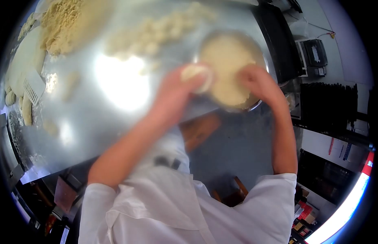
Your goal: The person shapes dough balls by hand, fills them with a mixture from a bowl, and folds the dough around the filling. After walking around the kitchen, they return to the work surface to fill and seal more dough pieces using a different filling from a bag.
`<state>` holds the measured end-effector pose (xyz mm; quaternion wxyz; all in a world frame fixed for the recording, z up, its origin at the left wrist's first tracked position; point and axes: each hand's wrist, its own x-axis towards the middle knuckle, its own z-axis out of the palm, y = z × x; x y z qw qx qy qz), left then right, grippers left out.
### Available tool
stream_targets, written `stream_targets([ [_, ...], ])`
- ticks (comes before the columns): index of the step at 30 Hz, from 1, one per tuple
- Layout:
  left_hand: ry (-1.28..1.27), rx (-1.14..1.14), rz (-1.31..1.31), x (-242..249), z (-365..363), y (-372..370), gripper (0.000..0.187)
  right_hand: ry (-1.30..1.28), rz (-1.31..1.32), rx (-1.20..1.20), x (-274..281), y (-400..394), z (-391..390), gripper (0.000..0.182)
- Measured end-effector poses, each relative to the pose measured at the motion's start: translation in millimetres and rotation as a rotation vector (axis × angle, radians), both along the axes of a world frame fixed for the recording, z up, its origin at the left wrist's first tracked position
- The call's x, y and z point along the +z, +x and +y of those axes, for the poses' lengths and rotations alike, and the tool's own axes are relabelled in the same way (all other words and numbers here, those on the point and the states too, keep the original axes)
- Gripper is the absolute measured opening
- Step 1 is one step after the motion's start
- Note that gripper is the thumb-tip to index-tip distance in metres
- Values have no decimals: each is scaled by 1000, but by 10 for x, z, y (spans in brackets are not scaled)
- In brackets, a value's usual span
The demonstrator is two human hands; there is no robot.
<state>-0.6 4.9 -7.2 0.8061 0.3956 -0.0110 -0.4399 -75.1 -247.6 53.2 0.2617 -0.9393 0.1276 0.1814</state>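
Note:
My left hand (174,91) is closed around a pale round piece of dough (193,73), just left of a metal bowl at the table's edge. Curled over the right side of that bowl (265,61) is my right hand (256,81), its fingers bent inward. Whatever they may hold is hidden and smeared by motion. A pale yellow, grainy filling (227,61) fills much of the bowl. Behind my left hand lie several small, blurred dough lumps (156,34) in a loose band.
The shiny metal table (103,110) carries a crumbly yellow heap (63,26) at the far left. Near it are a large pale dough slab (24,61) and a slotted white scraper (33,86). A black tray (278,40) stands beyond the bowl.

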Motion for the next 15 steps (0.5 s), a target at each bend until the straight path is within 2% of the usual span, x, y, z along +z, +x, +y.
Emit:
stream_targets([
  [3, 20, -5, -31, 7, -3, -6, 41, 14, 143, 33, 74, -141, 126, 42],
  [4, 34, -4, -40, 13, -5, -23, 41, -7, 119, 82, 18, -178, 87, 54],
  [7, 48, 0, -19, 44, -5, -25, 40, -78, 129, 57, 69, -153, 169, 52],
  [10, 81, -8, -92, -21, -5, -31, 40, -171, 30, 163, -35, -168, 240, 42],
  [15, 48, -20, -94, 4, 1, -16, 40, -133, -135, 73, -209, -280, 188, 27],
])
